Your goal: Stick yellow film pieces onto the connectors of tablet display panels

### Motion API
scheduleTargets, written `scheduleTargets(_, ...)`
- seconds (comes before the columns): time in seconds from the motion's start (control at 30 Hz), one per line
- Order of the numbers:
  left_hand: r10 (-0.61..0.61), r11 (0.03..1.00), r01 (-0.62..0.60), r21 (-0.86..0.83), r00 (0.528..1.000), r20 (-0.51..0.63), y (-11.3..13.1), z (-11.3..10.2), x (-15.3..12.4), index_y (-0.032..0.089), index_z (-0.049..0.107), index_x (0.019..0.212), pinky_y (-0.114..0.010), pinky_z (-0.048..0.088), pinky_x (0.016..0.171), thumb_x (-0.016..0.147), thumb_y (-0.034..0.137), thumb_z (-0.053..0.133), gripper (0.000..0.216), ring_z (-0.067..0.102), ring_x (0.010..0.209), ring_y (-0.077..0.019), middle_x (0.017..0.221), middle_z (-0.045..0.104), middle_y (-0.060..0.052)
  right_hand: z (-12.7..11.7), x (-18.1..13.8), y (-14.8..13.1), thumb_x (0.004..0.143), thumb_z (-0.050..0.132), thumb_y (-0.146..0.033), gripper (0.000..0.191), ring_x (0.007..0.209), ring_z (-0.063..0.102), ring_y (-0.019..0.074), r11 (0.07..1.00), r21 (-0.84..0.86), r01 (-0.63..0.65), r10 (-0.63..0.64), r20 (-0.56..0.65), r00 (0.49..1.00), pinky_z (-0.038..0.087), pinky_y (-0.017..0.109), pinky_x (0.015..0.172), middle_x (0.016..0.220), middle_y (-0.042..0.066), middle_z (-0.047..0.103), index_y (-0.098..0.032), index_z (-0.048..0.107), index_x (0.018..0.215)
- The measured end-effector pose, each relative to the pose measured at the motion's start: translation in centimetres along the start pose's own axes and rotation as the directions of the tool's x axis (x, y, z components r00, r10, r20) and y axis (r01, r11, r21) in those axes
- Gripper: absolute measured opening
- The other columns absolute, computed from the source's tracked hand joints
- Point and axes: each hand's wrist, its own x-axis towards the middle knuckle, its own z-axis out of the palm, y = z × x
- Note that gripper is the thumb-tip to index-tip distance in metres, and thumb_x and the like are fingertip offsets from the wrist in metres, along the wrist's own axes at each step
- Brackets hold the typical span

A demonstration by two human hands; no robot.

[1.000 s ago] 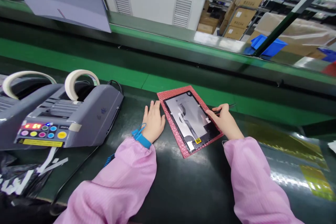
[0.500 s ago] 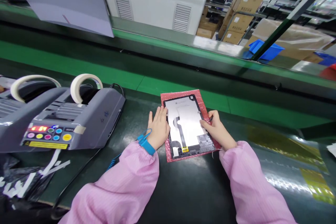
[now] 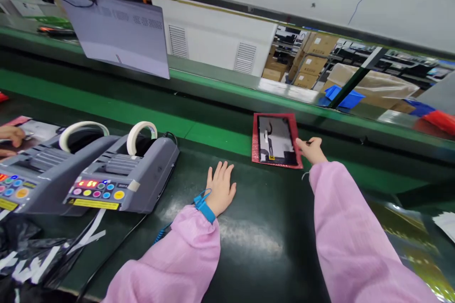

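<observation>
My right hand (image 3: 313,150) is closed at the right edge of a tablet screen (image 3: 283,138) lying on red bubble wrap (image 3: 255,149). The screen's back faces up, silvery, with a black border, a dark flex cable and a yellow label (image 3: 272,157) at its lower end. A small dark thing shows between the curled fingers of that hand, too small to name. My left hand (image 3: 219,190) lies flat, palm down, on the dark green bench (image 3: 249,227), fingers spread, apart from the screen. It wears a blue wrist strap (image 3: 205,209) with a coiled cord.
Two grey tape dispensers (image 3: 124,170) with white tape rolls stand at left; cut tape strips (image 3: 39,265) and black plastic lie before them. Another person's hand (image 3: 12,137) is at far left. Yellowish film (image 3: 408,227) lies at right. A raised ledge (image 3: 220,83) runs behind the bench.
The screen and its bubble wrap have moved away to the back right with my right hand. My left hand has let go of its left edge and now rests on the bench.
</observation>
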Motion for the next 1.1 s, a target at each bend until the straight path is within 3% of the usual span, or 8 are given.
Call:
scheduleTargets(0.2,0.020,1.000,-0.020,0.019,1.000,-0.012,-0.4,0.0,0.2,0.014,0.050,0.140,-0.062,0.029,0.118,0.091,0.021,0.049,0.050,0.037,0.146,-0.0330,0.150,0.049,-0.019,-4.7,-7.5,2.0,0.066,0.072,-0.073,0.061,0.080,0.066,0.0243,0.993,-0.115,-0.037,0.040,0.025,0.999,0.049,0.040,0.080,0.079,0.003,0.068,-0.028,0.035,0.079)
scheduleTargets(0.3,0.045,0.998,-0.045,0.034,0.999,-0.006,-0.1,0.0,0.2,0.016,0.056,0.134,-0.064,0.031,0.116,0.091,0.020,0.048,0.044,0.038,0.146,-0.0340,0.146,0.054,-0.018,-9.1,-12.0,2.8,0.082,0.055,-0.077,0.052,0.078,0.071,0.0271,0.996,-0.054,-0.073,0.078,0.082,0.994,0.053,0.041,0.076,0.079,0.008,0.073,-0.027,0.047,0.081)
scheduleTargets(0.4,0.162,0.987,-0.162,0.016,0.986,0.041,1.4,0.2,0.0,0.017,0.059,0.132,-0.062,0.035,0.115,0.092,0.016,0.045,0.042,0.039,0.145,-0.0339,0.144,0.056,-0.016,-14.3,-15.6,4.3,0.089,0.039,-0.078,0.058,0.068,0.070,0.0267,0.987,0.061,-0.147,0.145,0.035,0.989,0.056,0.042,0.067,0.081,0.009,0.072,-0.026,0.061,0.101)
scheduleTargets(0.57,0.499,0.866,-0.489,-0.102,0.850,0.169,6.9,2.0,-1.0,0.018,0.062,0.129,-0.055,0.037,0.118,0.093,0.012,0.042,0.041,0.037,0.146,-0.0307,0.144,0.056,-0.012,-20.6,-21.0,6.5,0.084,0.048,-0.079,0.062,0.068,0.069,0.0260,0.940,0.143,-0.310,0.330,-0.153,0.932,0.060,0.042,0.068,0.081,0.010,0.071,-0.024,0.071,0.100)
scheduleTargets(0.67,0.634,0.773,-0.600,-0.207,0.742,0.217,11.2,3.4,-1.6,0.019,0.062,0.128,-0.052,0.035,0.120,0.093,0.012,0.045,0.040,0.037,0.147,-0.0286,0.144,0.057,-0.010,-21.5,-23.5,6.5,0.075,0.065,-0.076,0.058,0.072,0.070,0.0274,0.913,0.117,-0.391,0.407,-0.174,0.897,0.060,0.041,0.066,0.081,0.011,0.072,-0.022,0.072,0.095)
scheduleTargets(0.87,0.778,0.628,-0.688,-0.362,0.560,0.285,18.1,5.8,-2.1,0.023,0.052,0.141,-0.051,0.026,0.123,0.095,0.024,0.052,0.047,0.030,0.150,-0.0269,0.152,0.051,-0.006,-19.6,-26.0,5.7,0.076,0.071,-0.067,0.047,0.050,0.058,0.0178,0.935,0.028,-0.354,0.355,-0.070,0.932,0.051,0.033,0.051,0.062,0.003,0.066,-0.022,0.064,0.081)
scheduleTargets(1.0,0.787,0.617,-0.682,-0.391,0.531,0.316,19.1,6.1,-1.9,0.021,0.038,0.152,-0.053,0.024,0.123,0.097,0.031,0.052,0.058,0.029,0.151,-0.0274,0.153,0.050,-0.007,-19.1,-26.6,5.5,0.080,0.070,-0.064,0.043,0.058,0.063,0.0195,0.933,-0.008,-0.360,0.360,0.046,0.932,0.051,0.031,0.053,0.066,0.004,0.068,-0.022,0.062,0.085)
scheduleTargets(1.1,0.792,0.611,-0.686,-0.395,0.519,0.323,19.0,5.9,-1.7,0.024,0.042,0.151,-0.053,0.025,0.123,0.099,0.031,0.051,0.053,0.030,0.150,-0.0273,0.153,0.049,-0.006,-19.4,-27.0,5.3,0.084,0.069,-0.058,0.036,0.063,0.065,0.0196,0.940,-0.064,-0.336,0.341,0.095,0.935,0.051,0.031,0.057,0.069,0.003,0.069,-0.022,0.062,0.085)
